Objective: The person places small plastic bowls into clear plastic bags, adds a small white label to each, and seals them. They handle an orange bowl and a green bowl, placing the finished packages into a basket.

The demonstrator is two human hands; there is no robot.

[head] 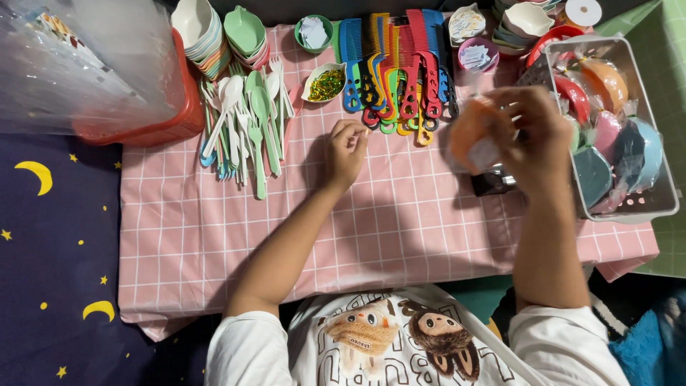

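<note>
- The right hand (532,136) is raised above the pink checked cloth (400,221), fingers curled closed around an orange round object (473,132) in clear wrapping (blurred, so its exact kind is unclear).
- The left hand (348,149) rests on the cloth, thumb and fingertips pinched narrowly together on something too small to make out.
- Just right of the right hand, a white basket (661,193) holds more wrapped round pieces in orange, red, pink and blue; I cannot count them exactly.
- Behind the hands lies a fan of coloured combs (393,68), roughly a dozen.
- Left of the combs: a small dish of gold bits (326,82), then a spread of white and green plastic spoons and forks (246,118).
</note>
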